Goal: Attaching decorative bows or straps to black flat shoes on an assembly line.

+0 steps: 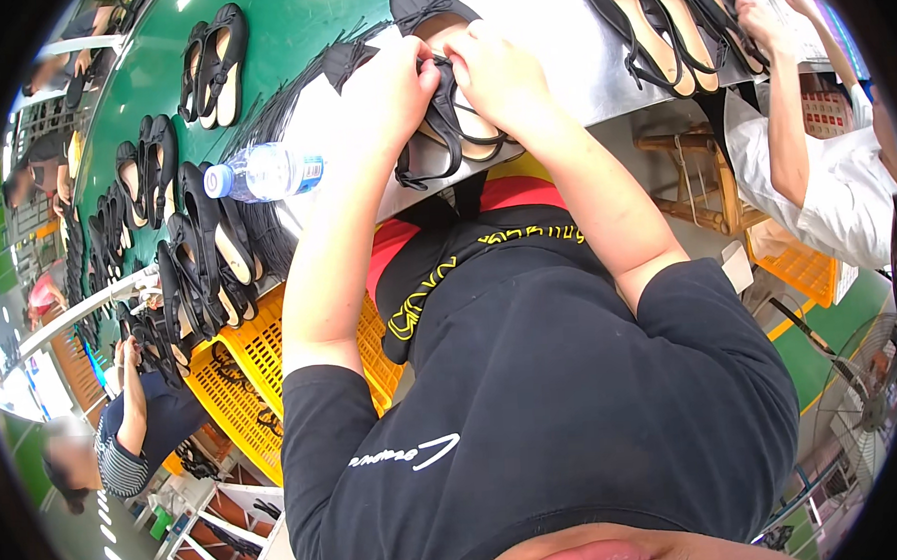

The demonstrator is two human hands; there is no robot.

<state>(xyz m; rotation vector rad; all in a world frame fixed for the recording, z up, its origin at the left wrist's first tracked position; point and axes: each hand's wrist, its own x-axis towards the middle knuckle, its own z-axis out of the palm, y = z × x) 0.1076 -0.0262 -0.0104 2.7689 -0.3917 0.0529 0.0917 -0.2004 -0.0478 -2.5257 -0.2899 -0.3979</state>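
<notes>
A pair of black flat shoes with beige insoles lies on the white tabletop in front of me. One shoe point(422, 3) points its bow-trimmed toe away from me, and its ankle strap point(449, 160) loops over the table's near edge. My left hand point(400, 87) is closed in a pinch on the black shoe's strap area. Close beside it, my right hand point(498, 76) has its bent fingers pressed on the same shoe. The fingertips nearly meet, and they hide exactly what is pinched. The other shoe's dark toe point(344, 60) shows just beyond my left hand.
Left of my forearm lies a clear plastic bottle point(269, 173) with a blue cap, next to a bundle of thin black straps point(285, 97). Black shoes point(221, 65) line the green table. Yellow crates point(256, 338) stand below left. At right, a co-worker's arms point(787, 115) are near more shoes point(648, 31).
</notes>
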